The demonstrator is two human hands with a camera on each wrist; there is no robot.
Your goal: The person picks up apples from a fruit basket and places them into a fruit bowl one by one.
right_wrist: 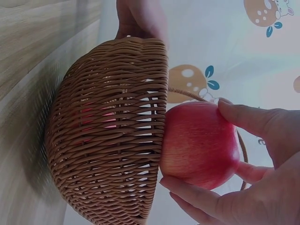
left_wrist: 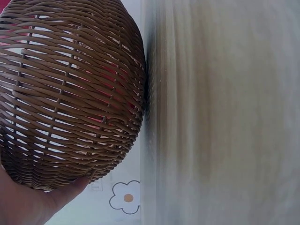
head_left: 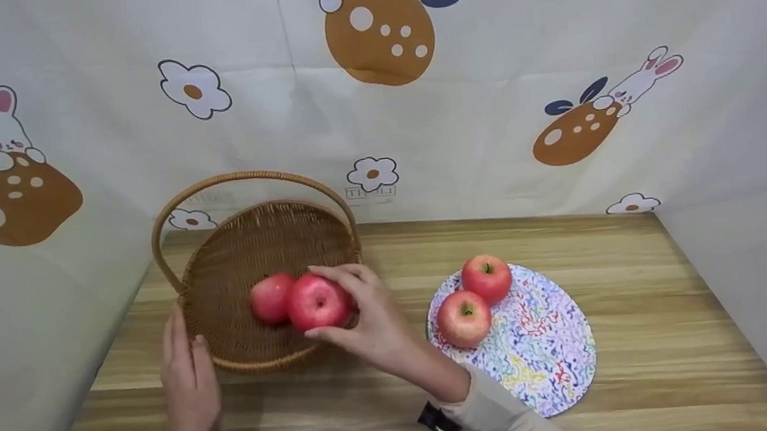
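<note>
A brown wicker basket (head_left: pixel 273 237) with an arched handle stands at the left of the table, one red apple (head_left: pixel 270 299) lying inside it. My right hand (head_left: pixel 381 325) grips another red apple (head_left: pixel 319 301) between thumb and fingers. In the right wrist view this held apple (right_wrist: pixel 199 145) is at the level of the basket's rim, partly overlapped by the woven wall (right_wrist: pixel 108 140). My left hand (head_left: pixel 189 378) rests against the left side of the basket with its fingers straight. The left wrist view shows that hand (left_wrist: pixel 28 201) touching the weave (left_wrist: pixel 70 93).
To the right lies a round plate (head_left: pixel 545 355) with a colourful squiggle pattern. Two red apples, one in front (head_left: pixel 464 320) and one behind (head_left: pixel 487 279), sit on its left part. A printed cloth (head_left: pixel 262 128) encloses the wooden table (head_left: pixel 662 329) at the back and sides.
</note>
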